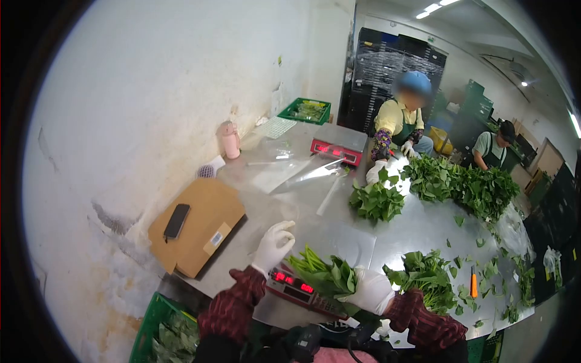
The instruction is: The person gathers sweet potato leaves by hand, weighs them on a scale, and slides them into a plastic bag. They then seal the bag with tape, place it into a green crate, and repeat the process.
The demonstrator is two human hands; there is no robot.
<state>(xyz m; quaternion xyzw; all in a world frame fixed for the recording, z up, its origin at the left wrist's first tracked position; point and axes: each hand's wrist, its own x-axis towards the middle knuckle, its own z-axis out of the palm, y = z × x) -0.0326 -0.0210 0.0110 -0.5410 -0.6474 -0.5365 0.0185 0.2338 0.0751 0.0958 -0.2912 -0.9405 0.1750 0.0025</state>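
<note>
My right hand [370, 291], in a white glove, is wrapped round a bunch of leafy greens [330, 272]. The stems point left, and the bunch is over a red digital scale [293, 288] with lit red digits. My left hand [275, 247], also gloved, is raised just left of the stems. Its fingers are loosely curved and apart, with nothing visible in them. Another pile of leafy greens [426, 278] lies on the metal table [351, 239] beside my right wrist.
Left stands a cardboard box [200, 224] with a phone [177, 221] on it. Clear plastic bags [281, 172], a pink bottle [230, 140] and a second scale [339, 145] are farther back. An orange-handled knife [474, 283] lies right. Two co-workers [399, 118] are near heaped greens [460, 184].
</note>
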